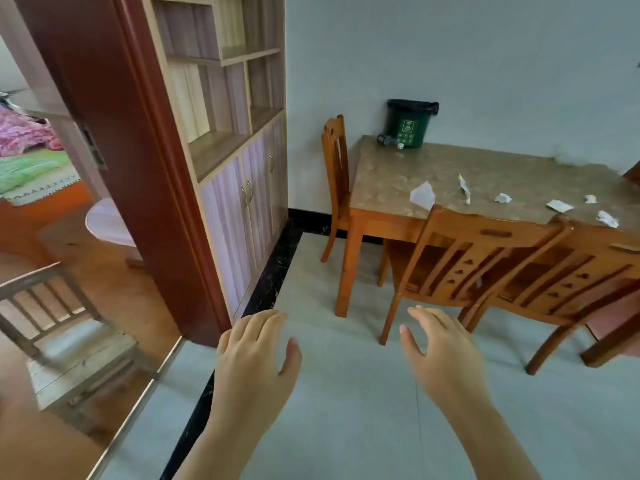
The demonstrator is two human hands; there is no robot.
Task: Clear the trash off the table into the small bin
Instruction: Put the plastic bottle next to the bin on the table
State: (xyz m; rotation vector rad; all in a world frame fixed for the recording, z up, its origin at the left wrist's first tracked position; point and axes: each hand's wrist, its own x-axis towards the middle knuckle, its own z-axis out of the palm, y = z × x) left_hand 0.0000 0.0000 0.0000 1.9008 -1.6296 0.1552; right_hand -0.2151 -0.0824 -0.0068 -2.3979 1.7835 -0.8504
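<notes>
**Hands.** Left hand: low centre of view, over the grey tiled floor. Fingers relaxed and slightly spread, palm down, holding nothing. Right hand: beside it but apart, fingers loosely extended, thumb out, also holding nothing. Both are well short of the table.

**Table.** Orange-brown wooden table with mottled tan top, set in the corner against the pale wall.

**Bin.** Small dark-green plastic bin with black liner stands upright on the far left corner of the tabletop, next to the wall.

**Trash, all on the tabletop:**
- Small clear plastic bottle with white cap, lying on its side at the foot of the bin. Contact w/ bin can't be confirmed.
- Large folded white paper sheet, near the front edge, left.
- Thin torn white paper strip, just right of the sheet.
- Small crumpled white scrap, approx. mid-table.
- Flat white paper slip, further right.
- Tiny white scrap, near the slip.
- Crumpled white wad, front right, near the edge.

**Seating.** One orange wooden slat-back chair at the table's left end. Two matching chairs on the near side, backs toward the camera.

**Other.** Light wood-and-lilac shelf cabinet on the left wall. Red-brown door frame beside it.
</notes>
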